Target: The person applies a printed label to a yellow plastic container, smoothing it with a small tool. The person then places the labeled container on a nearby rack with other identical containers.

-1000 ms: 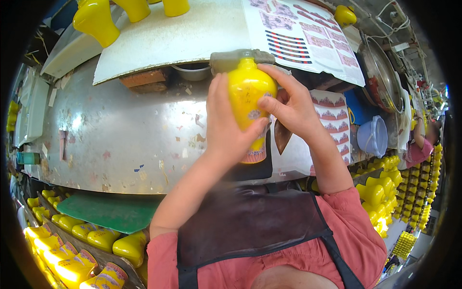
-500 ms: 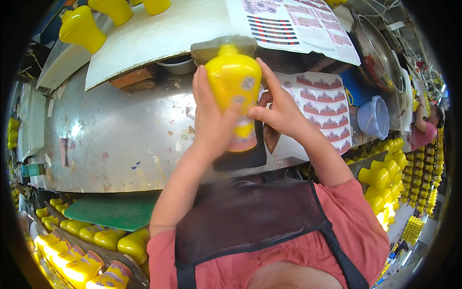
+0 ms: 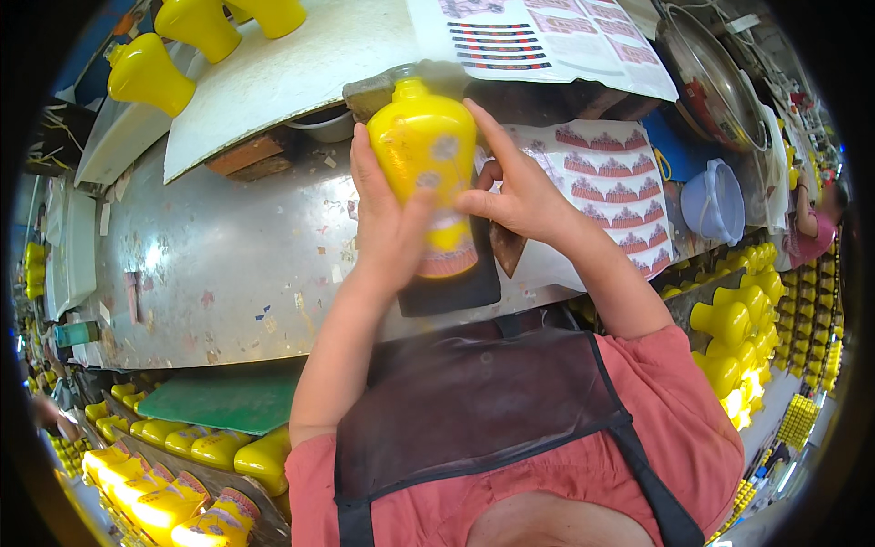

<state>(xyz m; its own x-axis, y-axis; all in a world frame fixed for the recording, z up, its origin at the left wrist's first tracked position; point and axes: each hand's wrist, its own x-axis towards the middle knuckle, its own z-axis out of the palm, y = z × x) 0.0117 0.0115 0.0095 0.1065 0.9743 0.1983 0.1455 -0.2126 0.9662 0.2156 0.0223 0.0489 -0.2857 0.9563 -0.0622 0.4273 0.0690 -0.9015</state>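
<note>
A glossy yellow bottle point(image 3: 423, 137) with a narrow neck and broad shoulders stands between my hands, its base toward me. Pale flower patterns show on its front, and a pinkish patterned band point(image 3: 448, 260) rings its lower end. My left hand point(image 3: 390, 214) holds the bottle's left side, its thumb blurred across the front. My right hand point(image 3: 515, 196) grips the right side, with thumb on the front and fingers partly hidden behind. Beneath the bottle lies a dark pad point(image 3: 456, 296), and beside it a brown pointed piece point(image 3: 507, 251).
Sheets of red patterned decals point(image 3: 620, 190) lie to the right, near a pale blue bucket point(image 3: 713, 202). A white board point(image 3: 301, 73) spans the back of the metal table point(image 3: 210, 283). More yellow bottles point(image 3: 150, 73) stand at back left, and a green board point(image 3: 219, 401) sits at lower left.
The view has shifted slightly, so the bottle and hands sit a little farther left in the picture. My left thumb is blurred in both frames; both hands keep hold of the bottle.
</note>
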